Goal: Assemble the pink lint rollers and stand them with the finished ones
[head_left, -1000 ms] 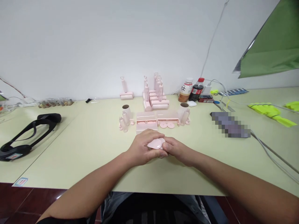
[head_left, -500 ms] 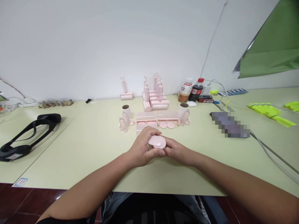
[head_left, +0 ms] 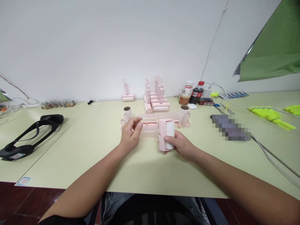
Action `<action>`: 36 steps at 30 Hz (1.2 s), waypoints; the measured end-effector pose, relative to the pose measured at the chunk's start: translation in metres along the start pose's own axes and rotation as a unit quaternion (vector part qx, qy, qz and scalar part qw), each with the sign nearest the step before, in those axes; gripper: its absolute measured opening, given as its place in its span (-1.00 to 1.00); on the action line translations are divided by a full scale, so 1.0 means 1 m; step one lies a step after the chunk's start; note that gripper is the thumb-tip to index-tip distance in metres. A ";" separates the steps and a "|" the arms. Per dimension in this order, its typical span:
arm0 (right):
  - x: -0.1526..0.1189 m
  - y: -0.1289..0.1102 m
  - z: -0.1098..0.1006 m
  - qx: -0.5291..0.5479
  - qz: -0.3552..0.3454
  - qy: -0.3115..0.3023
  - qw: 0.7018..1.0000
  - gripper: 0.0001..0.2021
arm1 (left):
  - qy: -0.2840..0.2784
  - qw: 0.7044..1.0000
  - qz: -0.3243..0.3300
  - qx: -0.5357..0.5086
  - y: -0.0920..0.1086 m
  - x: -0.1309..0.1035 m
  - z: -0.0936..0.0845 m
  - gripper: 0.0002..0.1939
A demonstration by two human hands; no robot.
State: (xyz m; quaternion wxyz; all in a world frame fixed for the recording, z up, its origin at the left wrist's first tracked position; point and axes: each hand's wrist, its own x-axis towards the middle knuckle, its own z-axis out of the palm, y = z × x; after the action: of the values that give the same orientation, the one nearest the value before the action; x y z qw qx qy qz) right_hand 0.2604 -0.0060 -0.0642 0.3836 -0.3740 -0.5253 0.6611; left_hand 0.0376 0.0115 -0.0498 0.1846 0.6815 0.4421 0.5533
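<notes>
My right hand point(head_left: 182, 144) grips a pink case with a white roll point(head_left: 166, 135), held upright above the table. To its left, my left hand point(head_left: 131, 132) is raised with its fingers curled and apart, holding nothing. Behind the hands lie open pink cases point(head_left: 150, 124), partly hidden by my left hand and the held case. Cardboard-cored white rolls stand either side, one at the left point(head_left: 127, 110) and one at the right point(head_left: 184, 110), with small clear pink handles point(head_left: 186, 118) beside them.
Several pink rollers with upright handles point(head_left: 160, 104) stand near the wall. Two bottles point(head_left: 197, 93) are at their right. A phone-like object point(head_left: 231, 127), cables and yellow strips point(head_left: 269, 115) lie on the right; a black headset strap point(head_left: 32, 134) is on the left.
My left hand has let go of the pink piece and moved left. My right hand now holds the case upright, its side and white roll facing the camera.
</notes>
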 end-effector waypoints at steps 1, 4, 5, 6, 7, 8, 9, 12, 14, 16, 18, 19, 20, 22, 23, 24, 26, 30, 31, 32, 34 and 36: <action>0.000 0.001 -0.001 0.009 -0.001 0.000 1.000 -0.60 | 0.027 0.999 0.015 0.021 0.002 0.002 -0.004 -0.78; 0.001 0.002 -0.002 0.027 -0.004 0.001 1.000 -0.61 | 0.121 0.985 0.034 0.115 0.004 0.014 -0.025 -0.67; 0.002 0.002 -0.003 0.030 -0.005 0.003 1.000 -0.61 | 0.133 0.979 0.015 0.157 0.004 0.020 -0.035 -0.56; 0.002 0.002 -0.003 0.033 -0.006 0.004 0.999 -0.61 | 0.126 0.971 -0.019 0.200 0.004 0.025 -0.044 -0.48; 0.002 0.002 -0.002 0.036 -0.008 0.007 0.999 -0.61 | 0.100 0.963 -0.060 0.241 0.003 0.031 -0.052 -0.47; 0.002 0.001 -0.002 0.039 -0.010 0.009 0.999 -0.61 | 0.060 0.953 -0.106 0.277 0.002 0.035 -0.060 -0.49; 0.002 0.001 -0.002 0.041 -0.012 0.011 0.999 -0.61 | 0.015 0.939 -0.150 0.308 0.000 0.039 -0.065 -0.52; 0.001 -0.001 -0.001 0.045 -0.016 0.017 0.999 -0.60 | -0.104 0.892 -0.236 0.371 -0.003 0.044 -0.070 -0.60; 0.001 -0.001 -0.001 0.046 -0.021 0.019 0.999 -0.61 | -0.140 0.875 -0.243 0.396 -0.004 0.043 -0.068 -0.64; 0.001 -0.002 -0.001 0.049 -0.030 0.019 0.998 -0.61 | -0.149 0.874 -0.227 0.404 -0.004 0.042 -0.066 -0.69; 0.001 -0.002 -0.001 0.057 -0.040 0.018 0.997 -0.61 | -0.146 0.889 -0.207 0.382 -0.002 0.040 -0.064 -0.71; 0.001 -0.001 -0.001 0.064 -0.043 0.018 0.997 -0.60 | -0.143 0.902 -0.196 0.356 0.000 0.039 -0.063 -0.72; 0.001 -0.001 -0.001 0.071 -0.045 0.017 0.996 -0.60 | -0.143 0.919 -0.182 0.319 0.002 0.037 -0.062 -0.72; 0.001 -0.002 -0.001 0.086 -0.049 0.017 0.995 -0.59 | -0.153 0.953 -0.141 0.219 0.007 0.032 -0.058 -0.73; 0.000 -0.002 -0.001 0.091 -0.049 0.015 0.994 -0.58 | -0.166 0.965 -0.115 0.169 0.010 0.029 -0.054 -0.74; 0.000 -0.002 -0.001 0.096 -0.049 0.012 0.994 -0.59 | -0.183 0.971 -0.088 0.128 0.013 0.026 -0.051 -0.76; -0.001 -0.003 0.000 0.103 -0.046 0.008 0.994 -0.60 | -0.219 0.972 -0.039 0.078 0.019 0.018 -0.042 -0.78; -0.002 -0.003 0.000 0.099 -0.043 0.007 0.994 -0.62 | -0.260 0.964 0.030 0.053 0.026 0.006 -0.027 -0.75; -0.002 -0.003 0.000 0.097 -0.043 0.006 0.994 -0.62 | -0.267 0.961 0.046 0.047 0.026 0.005 -0.024 -0.73; -0.002 -0.003 0.000 0.096 -0.043 0.005 0.994 -0.61 | -0.275 0.959 0.060 0.042 0.027 0.003 -0.022 -0.71; -0.002 -0.002 -0.001 0.092 -0.040 0.002 0.995 -0.60 | -0.289 0.953 0.082 0.038 0.028 0.001 -0.018 -0.69; -0.002 -0.002 -0.001 0.090 -0.036 0.001 0.995 -0.58 | -0.297 0.949 0.095 0.043 0.029 -0.001 -0.016 -0.68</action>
State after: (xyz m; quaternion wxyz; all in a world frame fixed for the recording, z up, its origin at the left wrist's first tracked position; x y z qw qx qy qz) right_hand 0.2623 -0.0068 -0.0626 0.4397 -0.3199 -0.4759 0.6912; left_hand 0.0344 -0.0086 -0.0236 0.2246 0.8610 0.3238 0.3215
